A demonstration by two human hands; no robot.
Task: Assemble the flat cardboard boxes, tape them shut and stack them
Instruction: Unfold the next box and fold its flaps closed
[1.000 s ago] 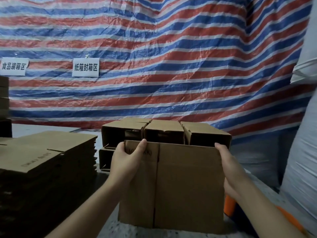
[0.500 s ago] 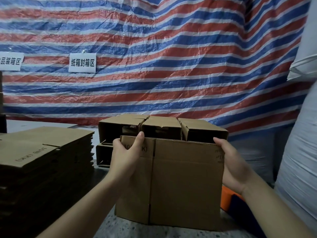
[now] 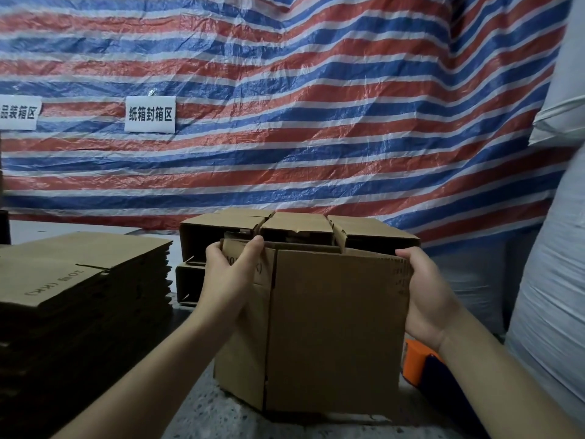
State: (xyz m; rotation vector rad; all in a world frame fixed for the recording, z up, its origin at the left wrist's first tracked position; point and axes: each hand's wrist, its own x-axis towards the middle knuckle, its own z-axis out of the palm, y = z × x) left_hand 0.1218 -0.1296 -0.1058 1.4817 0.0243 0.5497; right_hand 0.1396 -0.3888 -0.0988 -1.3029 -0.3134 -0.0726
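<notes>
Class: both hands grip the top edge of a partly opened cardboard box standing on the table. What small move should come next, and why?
Probably push the two hands further toward each other to square up the box. The left hand and right hand grip its upper corners, and it looks only partly opened, with its top flaps unfolded.

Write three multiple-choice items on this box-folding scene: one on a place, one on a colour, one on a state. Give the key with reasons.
1. Where is the tall stack of flat brown cardboard sheets?
A. Left of the held box
B. Right of it
C. On top of it

2. What colour is the plastic object under the right wrist?
A. Green
B. Orange
C. Yellow

3. How is the brown cardboard box handled?
A. Untouched
B. One hand
C. Both hands

Key: A, the stack fills the left foreground; B, orange shows beside the box; C, the left hand and right hand grip its top corners.
</notes>
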